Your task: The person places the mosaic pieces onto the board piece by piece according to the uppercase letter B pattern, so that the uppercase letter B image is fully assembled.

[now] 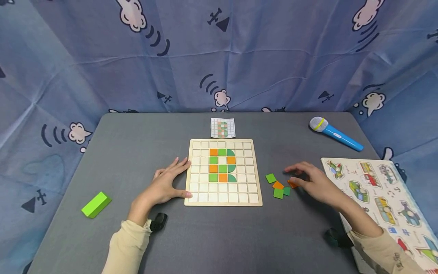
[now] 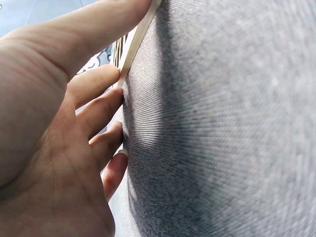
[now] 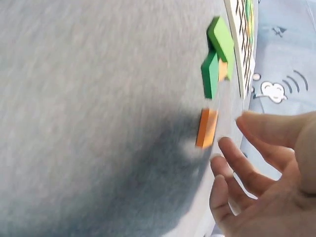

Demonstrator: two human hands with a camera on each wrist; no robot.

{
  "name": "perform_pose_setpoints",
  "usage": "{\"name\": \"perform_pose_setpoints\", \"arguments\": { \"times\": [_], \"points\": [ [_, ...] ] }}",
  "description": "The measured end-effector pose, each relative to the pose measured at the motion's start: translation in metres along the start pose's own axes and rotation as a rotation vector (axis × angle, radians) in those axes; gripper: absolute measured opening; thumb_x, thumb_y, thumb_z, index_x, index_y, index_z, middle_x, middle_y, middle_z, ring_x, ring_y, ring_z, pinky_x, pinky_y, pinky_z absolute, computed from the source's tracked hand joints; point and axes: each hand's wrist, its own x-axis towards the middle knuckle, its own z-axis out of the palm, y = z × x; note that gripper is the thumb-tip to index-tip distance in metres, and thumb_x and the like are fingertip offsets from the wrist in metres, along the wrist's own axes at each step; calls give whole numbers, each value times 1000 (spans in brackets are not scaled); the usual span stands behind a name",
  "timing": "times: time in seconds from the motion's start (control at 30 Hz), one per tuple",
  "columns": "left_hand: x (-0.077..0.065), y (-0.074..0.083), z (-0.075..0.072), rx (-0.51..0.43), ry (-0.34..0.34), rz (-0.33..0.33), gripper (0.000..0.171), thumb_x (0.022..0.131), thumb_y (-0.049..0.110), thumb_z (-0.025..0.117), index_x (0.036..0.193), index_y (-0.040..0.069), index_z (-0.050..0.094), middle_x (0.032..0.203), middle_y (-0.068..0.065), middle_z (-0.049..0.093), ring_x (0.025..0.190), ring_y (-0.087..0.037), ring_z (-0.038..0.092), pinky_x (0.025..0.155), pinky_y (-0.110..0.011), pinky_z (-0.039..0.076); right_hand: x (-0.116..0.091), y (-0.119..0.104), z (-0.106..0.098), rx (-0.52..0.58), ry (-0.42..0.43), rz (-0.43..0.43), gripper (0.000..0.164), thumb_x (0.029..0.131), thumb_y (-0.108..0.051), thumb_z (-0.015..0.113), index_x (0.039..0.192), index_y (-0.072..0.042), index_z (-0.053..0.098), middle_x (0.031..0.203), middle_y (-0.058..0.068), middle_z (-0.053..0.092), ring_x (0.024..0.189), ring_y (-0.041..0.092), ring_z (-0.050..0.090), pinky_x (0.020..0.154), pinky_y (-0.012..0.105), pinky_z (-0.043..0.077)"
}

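Observation:
The wooden grid board (image 1: 222,197) lies flat, with orange squares, green squares and dark green curved tiles (image 1: 231,168) in its cells. My left hand (image 1: 165,185) touches the board's left side with its fingertips and thumb; the left wrist view shows the fingers against the thin board edge (image 2: 137,47). On the right, my right hand (image 1: 316,184) hovers over an orange tile (image 3: 207,128), its loosely bent fingers apart from it. Beside that tile are a dark green tile (image 1: 286,191), another orange tile (image 1: 278,185) and light green tiles (image 1: 271,178).
A small pattern card (image 1: 222,128) lies just behind the board. To the far right are a blue toy microphone (image 1: 337,134) and a picture board (image 1: 371,196), partly under the right forearm. A light green block (image 1: 96,204) lies at the left.

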Motion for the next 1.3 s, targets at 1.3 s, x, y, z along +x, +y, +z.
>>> {"name": "perform_pose_setpoints", "arguments": {
  "times": [1.3],
  "points": [
    [0, 0, 0, 5, 10, 2, 106, 77, 32, 95, 166, 15, 39, 176, -4, 28, 167, -32, 14, 117, -62, 19, 8, -22, 40, 26, 91, -151, 20, 86, -12, 89, 88, -22, 72, 97, -4, 71, 89, 12, 60, 78, 30, 49]
  ]
}}
